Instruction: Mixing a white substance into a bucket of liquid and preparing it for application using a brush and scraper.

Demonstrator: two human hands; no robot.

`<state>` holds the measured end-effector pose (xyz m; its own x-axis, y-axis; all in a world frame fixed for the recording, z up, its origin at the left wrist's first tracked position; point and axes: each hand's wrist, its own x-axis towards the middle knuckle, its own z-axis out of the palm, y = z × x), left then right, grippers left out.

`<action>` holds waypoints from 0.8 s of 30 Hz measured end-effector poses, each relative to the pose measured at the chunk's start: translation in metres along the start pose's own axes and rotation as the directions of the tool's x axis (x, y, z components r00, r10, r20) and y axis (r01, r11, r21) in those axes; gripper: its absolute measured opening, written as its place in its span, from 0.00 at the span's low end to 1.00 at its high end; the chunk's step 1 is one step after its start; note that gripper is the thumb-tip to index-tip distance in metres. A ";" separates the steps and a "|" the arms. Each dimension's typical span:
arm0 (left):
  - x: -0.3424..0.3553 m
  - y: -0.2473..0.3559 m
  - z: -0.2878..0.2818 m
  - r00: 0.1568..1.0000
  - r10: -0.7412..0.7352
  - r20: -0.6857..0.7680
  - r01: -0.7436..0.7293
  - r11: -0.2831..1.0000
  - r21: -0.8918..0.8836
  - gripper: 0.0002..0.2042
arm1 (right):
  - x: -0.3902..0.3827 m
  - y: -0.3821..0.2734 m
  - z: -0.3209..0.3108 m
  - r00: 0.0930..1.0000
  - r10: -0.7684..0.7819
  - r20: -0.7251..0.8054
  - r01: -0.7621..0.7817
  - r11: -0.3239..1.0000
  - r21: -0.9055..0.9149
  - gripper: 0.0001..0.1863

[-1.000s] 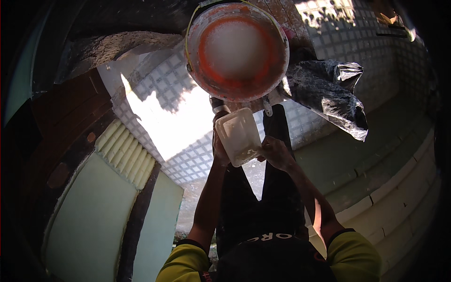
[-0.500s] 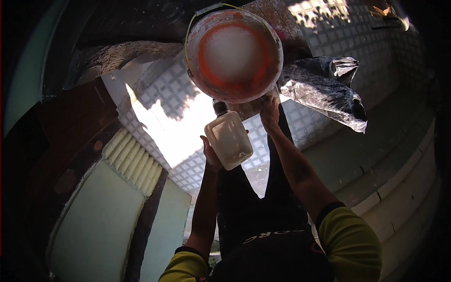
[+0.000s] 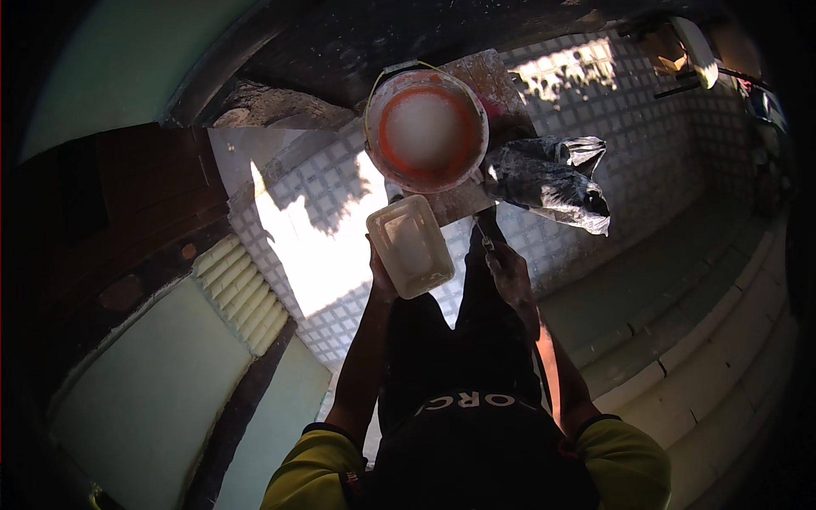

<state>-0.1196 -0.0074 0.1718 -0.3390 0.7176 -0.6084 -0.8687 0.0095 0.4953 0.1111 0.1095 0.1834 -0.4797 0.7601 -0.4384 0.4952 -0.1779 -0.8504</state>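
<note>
My left hand (image 3: 382, 270) grips a cream rectangular tub (image 3: 432, 243) from its left side; white material lies in its bottom. My right hand (image 3: 510, 270) is closed round a slim tool with a metal part (image 3: 488, 245), held in front of my right leg. Shadow hides much of the tool, so its kind is unclear. Beyond both hands stands a round bucket (image 3: 478, 161) with a wire handle, white stuff inside and an orange-stained inner wall. The tub is just short of the bucket's near rim.
The bucket rests on a worn board (image 3: 489, 72). A crumpled black plastic bag (image 3: 552, 183) lies to its right. Tiled floor (image 3: 314, 200) is partly in bright sun. A pale green wall (image 3: 161, 399) stands at left, and long pale ledges (image 3: 680, 382) run along the right.
My right hand has drawn back from the bucket's near rim toward my leg, bringing the tool into sight. The tub has turned so its inside shows. The whole view has shifted slightly.
</note>
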 end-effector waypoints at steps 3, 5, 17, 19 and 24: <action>0.007 0.008 0.029 0.992 -0.028 0.125 0.038 0.997 -0.073 0.42 | -0.021 -0.128 -0.057 0.975 0.137 0.176 -0.139 0.990 -0.001 0.14; 0.012 0.014 0.059 0.973 -0.021 0.231 0.064 0.981 -0.181 0.42 | -0.033 -0.179 -0.071 0.980 -0.020 0.196 0.030 0.998 -0.049 0.16; -0.016 0.049 0.168 0.950 0.116 0.288 -0.115 0.993 -0.022 0.45 | -0.082 -0.245 -0.094 0.933 -0.226 0.280 0.316 0.887 -0.336 0.20; -0.017 0.055 0.180 0.945 0.113 0.307 -0.116 0.993 -0.009 0.45 | -0.085 -0.244 -0.096 0.926 -0.257 0.277 0.331 0.905 -0.267 0.20; -0.018 0.058 0.208 0.940 0.089 0.329 -0.100 0.995 0.016 0.45 | -0.088 -0.259 -0.106 0.938 -0.178 0.296 0.228 0.963 -0.143 0.20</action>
<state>-0.0889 0.1251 0.3399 -0.2772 0.9048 -0.3233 -0.8245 -0.0512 0.5636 0.1016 0.1551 0.4728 -0.7529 0.5599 -0.3459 0.4711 0.0914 -0.8773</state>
